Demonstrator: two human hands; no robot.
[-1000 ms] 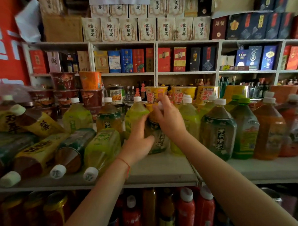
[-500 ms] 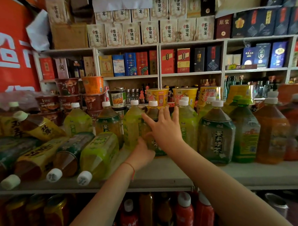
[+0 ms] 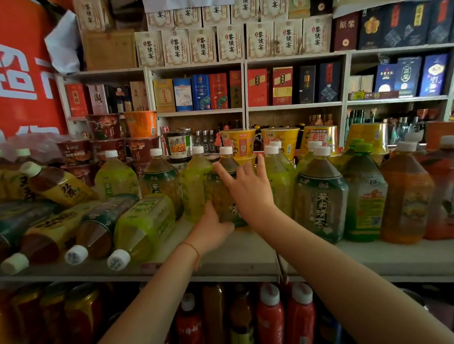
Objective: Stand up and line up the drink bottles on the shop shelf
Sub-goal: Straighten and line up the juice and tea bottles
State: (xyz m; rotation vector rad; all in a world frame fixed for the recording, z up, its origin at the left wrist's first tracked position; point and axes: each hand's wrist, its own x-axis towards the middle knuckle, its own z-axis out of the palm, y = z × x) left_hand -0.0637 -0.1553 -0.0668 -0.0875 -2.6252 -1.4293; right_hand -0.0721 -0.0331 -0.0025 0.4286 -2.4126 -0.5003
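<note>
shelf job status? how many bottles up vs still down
Partly done. Done: an upright row runs from the yellow-green bottle rightwards to the orange bottle. In hand: the left hand grips the base of the middle bottle and the right hand lies open against it. Left: at least three lying bottles, including the green one, plus more tipped further left.

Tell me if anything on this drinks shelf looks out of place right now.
Yes. At the left of the shelf, several bottles lie on their sides, caps toward the front edge, among them a green tea bottle and a dark-labelled bottle. Further left, a yellow-labelled bottle leans at a tilt. The bottles to the right stand upright.
</note>
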